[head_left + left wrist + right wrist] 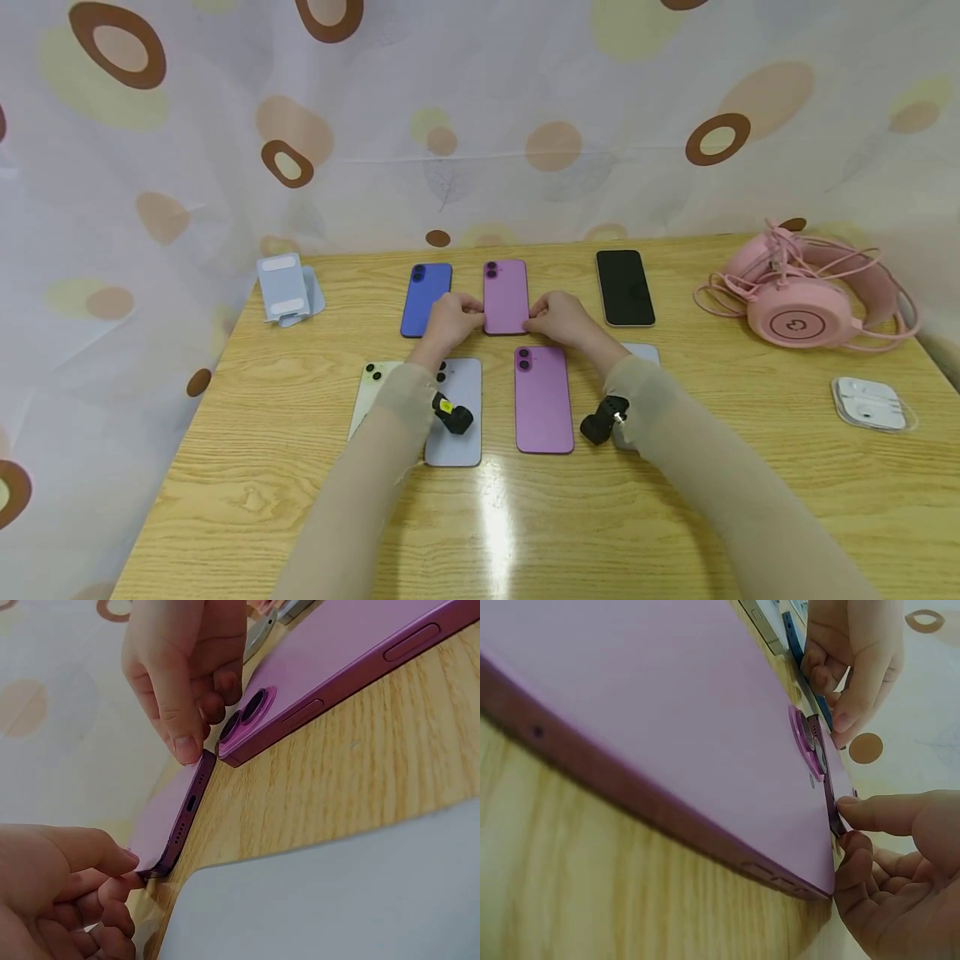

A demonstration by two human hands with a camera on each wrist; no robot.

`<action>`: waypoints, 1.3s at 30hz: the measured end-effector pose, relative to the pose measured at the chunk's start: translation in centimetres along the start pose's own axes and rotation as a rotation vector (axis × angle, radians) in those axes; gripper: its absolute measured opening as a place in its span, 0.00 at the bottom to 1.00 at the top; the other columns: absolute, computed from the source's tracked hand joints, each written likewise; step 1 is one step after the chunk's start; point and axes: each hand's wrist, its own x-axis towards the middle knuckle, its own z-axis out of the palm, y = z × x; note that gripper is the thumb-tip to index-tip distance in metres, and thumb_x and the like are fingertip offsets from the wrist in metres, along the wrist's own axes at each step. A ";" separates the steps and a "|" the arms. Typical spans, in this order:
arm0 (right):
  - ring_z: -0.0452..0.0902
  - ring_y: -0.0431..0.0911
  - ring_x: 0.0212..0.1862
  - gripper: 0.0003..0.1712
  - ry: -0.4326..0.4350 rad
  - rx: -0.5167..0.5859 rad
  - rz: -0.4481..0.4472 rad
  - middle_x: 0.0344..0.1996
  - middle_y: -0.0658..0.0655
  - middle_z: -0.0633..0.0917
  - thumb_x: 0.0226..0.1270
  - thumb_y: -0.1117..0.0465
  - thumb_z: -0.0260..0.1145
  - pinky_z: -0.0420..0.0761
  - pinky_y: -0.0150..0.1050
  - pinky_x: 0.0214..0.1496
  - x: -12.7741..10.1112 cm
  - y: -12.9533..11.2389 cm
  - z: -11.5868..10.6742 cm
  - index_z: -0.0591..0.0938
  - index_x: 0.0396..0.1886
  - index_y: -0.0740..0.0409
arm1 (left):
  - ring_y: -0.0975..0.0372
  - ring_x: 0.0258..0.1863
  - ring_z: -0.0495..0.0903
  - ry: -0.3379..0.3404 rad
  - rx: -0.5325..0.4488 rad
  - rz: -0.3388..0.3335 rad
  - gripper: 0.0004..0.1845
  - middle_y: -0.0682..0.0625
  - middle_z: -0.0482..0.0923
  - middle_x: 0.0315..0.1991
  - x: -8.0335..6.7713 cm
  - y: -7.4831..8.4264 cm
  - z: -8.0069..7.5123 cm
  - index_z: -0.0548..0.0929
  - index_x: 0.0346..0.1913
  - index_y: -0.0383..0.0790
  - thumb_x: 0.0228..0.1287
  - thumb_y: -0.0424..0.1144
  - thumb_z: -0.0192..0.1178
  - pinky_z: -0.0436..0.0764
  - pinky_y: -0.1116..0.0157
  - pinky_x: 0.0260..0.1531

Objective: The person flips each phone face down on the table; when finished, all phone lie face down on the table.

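Observation:
A pink-purple phone [505, 296] lies back up in the far row of a wooden table [675, 517]. My left hand [471, 312] pinches its near left corner and my right hand [537, 316] pinches its near right corner. The left wrist view shows the phone's bottom edge [182, 819] between my left fingers [112, 874] and my right thumb [180, 735]. In the right wrist view my right fingers [870, 814] touch the same edge [831, 799], with my left hand [855, 667] beyond. A second purple phone [543, 400] lies just in front, between my forearms.
A blue phone [426, 298] and a black phone lying face up [625, 287] flank the held one. Light green [369, 390] and lavender [459, 417] phones lie under my left forearm. A pale blue stand [287, 287], pink headset [802, 304] and white earbud case [870, 403] sit at the sides.

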 end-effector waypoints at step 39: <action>0.72 0.58 0.41 0.29 0.188 -0.243 0.095 0.39 0.69 0.78 0.66 0.54 0.64 0.73 0.51 0.45 -4.9 9.0 -9.1 0.74 0.52 0.79 | 0.67 0.13 0.58 -0.182 0.176 0.235 0.21 0.55 0.60 0.12 1.9 10.0 12.3 0.70 0.13 0.39 0.63 0.37 0.62 0.56 0.73 0.15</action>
